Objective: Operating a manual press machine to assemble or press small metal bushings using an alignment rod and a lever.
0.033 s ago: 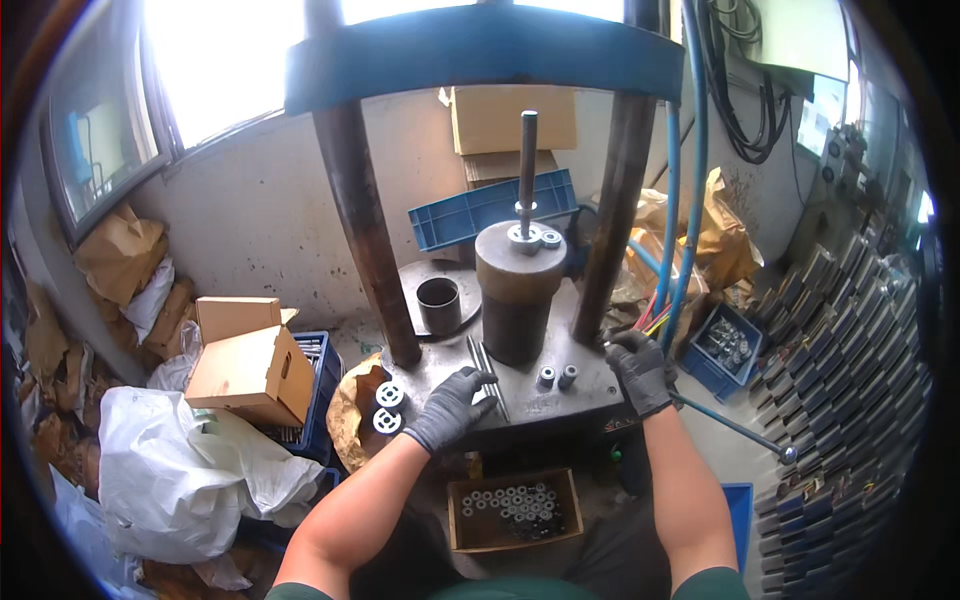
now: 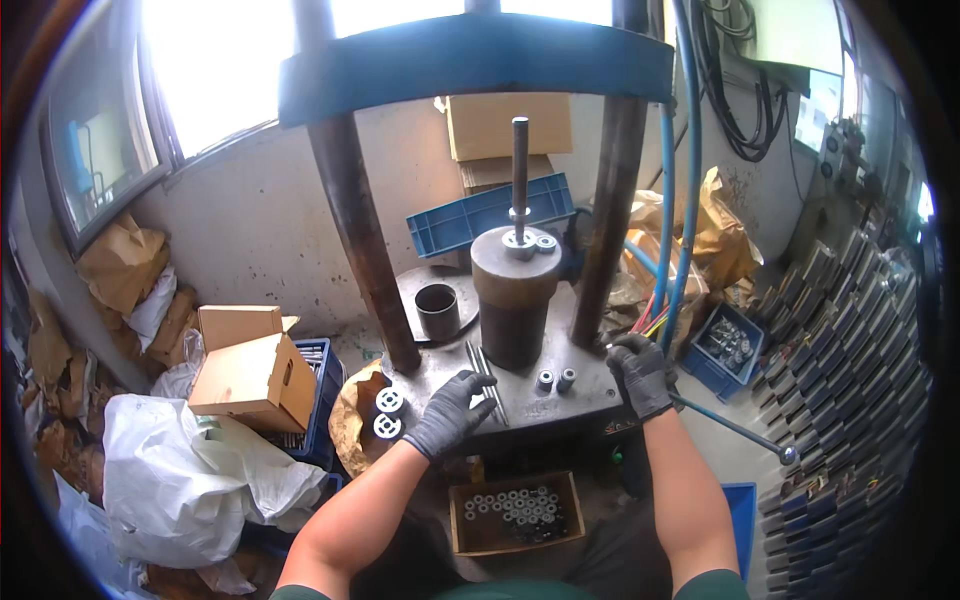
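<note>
Press bed, a grey steel plate between two dark upright columns, sits at the centre of the view and carries everything the hands are near. Both hands wear dark grey gloves. The left hand lies flat on the front left of the plate, fingers spread apart and gripping nothing, with its fingertips touching a pair of thin metal rods that lie side by side pointing away from the person. The right hand is at the right edge of the plate, fingers curled closed around the upper end of a lever, a slim metal bar that slopes down to the right and ends in a small knob.

Between the hands, two small metal bushings stand upright just beside each other. Behind them stands a large dark steel cylinder with a thin vertical shaft rising from its top; a small ring rests beside the shaft. A short dark tube stands to the left of the cylinder. A blue crossbeam spans the columns above.

Below the plate, near the person's body, an open cardboard box holds many small metal rings. Cardboard cartons, white sacks and blue crates crowd the floor to the left.
</note>
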Demonstrator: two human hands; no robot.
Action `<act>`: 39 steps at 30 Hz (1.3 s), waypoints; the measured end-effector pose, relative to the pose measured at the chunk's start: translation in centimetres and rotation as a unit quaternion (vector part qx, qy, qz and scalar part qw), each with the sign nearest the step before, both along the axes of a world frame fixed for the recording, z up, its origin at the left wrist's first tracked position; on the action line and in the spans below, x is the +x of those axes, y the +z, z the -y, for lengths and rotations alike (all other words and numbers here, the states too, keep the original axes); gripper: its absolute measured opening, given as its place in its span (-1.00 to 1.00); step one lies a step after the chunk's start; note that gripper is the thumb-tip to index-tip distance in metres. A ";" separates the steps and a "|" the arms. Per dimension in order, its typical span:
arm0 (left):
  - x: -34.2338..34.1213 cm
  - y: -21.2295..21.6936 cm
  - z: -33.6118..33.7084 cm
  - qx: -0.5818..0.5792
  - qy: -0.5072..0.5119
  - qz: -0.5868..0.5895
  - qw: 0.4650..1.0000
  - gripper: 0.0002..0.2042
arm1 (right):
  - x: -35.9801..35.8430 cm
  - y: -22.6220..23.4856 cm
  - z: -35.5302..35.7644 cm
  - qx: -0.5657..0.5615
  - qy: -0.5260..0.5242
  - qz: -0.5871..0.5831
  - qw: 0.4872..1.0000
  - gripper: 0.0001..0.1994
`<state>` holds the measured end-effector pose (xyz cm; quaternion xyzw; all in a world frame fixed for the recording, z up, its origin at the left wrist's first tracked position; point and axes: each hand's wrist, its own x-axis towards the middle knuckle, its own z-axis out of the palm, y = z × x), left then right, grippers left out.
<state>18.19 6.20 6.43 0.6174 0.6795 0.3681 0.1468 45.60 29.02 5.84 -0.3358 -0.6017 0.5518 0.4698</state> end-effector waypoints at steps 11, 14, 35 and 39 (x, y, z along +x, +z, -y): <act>0.8 16.8 -13.6 0.220 0.094 0.379 0.894 -0.61 | -0.2 1.3 1.4 0.042 0.016 0.014 0.999 -0.91; 0.9 20.0 -17.4 0.130 0.120 0.390 0.904 -0.55 | -0.5 1.9 2.0 0.072 0.008 0.013 0.997 -0.89; 0.8 18.0 -19.2 0.160 0.223 0.083 0.958 -0.65 | -14.9 15.6 -4.5 0.435 -0.045 0.333 0.835 -0.74; 0.5 17.7 -19.2 0.151 0.206 0.070 0.964 -0.60 | -14.9 15.1 -3.7 0.449 -0.073 0.355 0.817 -0.73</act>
